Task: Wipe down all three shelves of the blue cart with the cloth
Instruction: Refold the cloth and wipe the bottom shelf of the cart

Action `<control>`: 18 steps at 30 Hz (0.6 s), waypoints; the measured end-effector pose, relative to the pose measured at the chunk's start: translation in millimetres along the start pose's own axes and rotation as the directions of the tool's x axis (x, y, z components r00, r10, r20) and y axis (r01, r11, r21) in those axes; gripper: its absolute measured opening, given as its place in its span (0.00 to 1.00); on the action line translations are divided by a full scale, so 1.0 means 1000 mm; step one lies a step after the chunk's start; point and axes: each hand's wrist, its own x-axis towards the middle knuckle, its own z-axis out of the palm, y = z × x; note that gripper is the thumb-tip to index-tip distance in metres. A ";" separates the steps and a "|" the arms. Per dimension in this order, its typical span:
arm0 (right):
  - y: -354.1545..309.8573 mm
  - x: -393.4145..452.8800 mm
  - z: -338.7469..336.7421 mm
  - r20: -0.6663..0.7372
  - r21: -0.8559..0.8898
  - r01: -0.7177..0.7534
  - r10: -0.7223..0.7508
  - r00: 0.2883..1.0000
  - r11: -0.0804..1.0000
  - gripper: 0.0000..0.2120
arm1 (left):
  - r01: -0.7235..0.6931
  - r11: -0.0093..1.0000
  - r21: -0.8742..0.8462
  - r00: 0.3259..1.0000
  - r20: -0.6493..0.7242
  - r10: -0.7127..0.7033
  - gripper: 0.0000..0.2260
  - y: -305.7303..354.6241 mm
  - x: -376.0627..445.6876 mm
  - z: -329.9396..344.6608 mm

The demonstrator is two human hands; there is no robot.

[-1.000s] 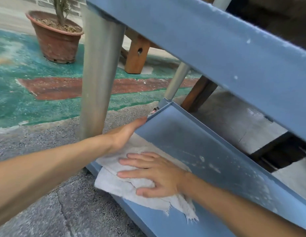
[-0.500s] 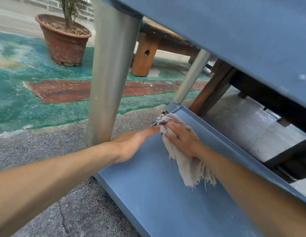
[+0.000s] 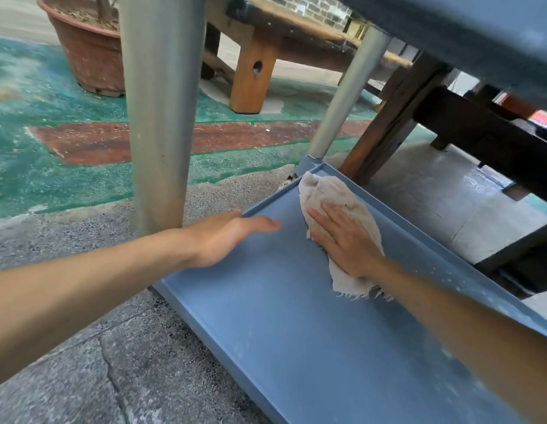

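Observation:
The blue cart's bottom shelf [image 3: 266, 316] fills the lower middle of the view, low above the ground. A beige cloth [image 3: 333, 194] lies along its far right side, reaching the far corner. My right hand [image 3: 342, 240] presses flat on the cloth with straight fingers. My left hand [image 3: 226, 237] hovers or rests at the shelf's left rim, fingers extended, holding nothing. The underside of a higher blue shelf [image 3: 480, 35] crosses the top right.
Two grey metal cart posts [image 3: 156, 111] [image 3: 345, 96] rise from the shelf's left corners. Behind stand a terracotta plant pot [image 3: 88, 56], a wooden bench [image 3: 253, 65] and dark wooden furniture legs [image 3: 388, 123]. The ground is rough concrete and green-red paint.
My right hand swept the cloth from the near left of the shelf to the far corner, then drew back a little along the right side. The left hand stayed near the left rim.

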 end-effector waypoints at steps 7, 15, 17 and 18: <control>0.072 -0.005 0.001 -0.012 0.018 -0.206 0.207 0.978 0.978 0.41 | -0.154 0.941 0.301 0.988 0.072 0.139 0.53 -0.006 0.004 0.004; 0.125 -0.049 -0.001 -0.016 0.238 -0.475 0.493 0.870 0.847 0.32 | -0.178 0.882 0.435 0.981 0.152 0.123 0.54 -0.008 0.008 0.006; 0.135 -0.066 -0.001 -0.022 0.235 -0.513 0.532 0.846 0.825 0.32 | -0.195 0.799 0.569 0.981 0.130 0.147 0.53 -0.010 0.008 0.010; 0.140 -0.075 -0.001 -0.017 0.225 -0.540 0.557 0.830 0.811 0.34 | -0.194 0.723 0.664 0.980 0.099 0.173 0.51 -0.012 0.009 0.014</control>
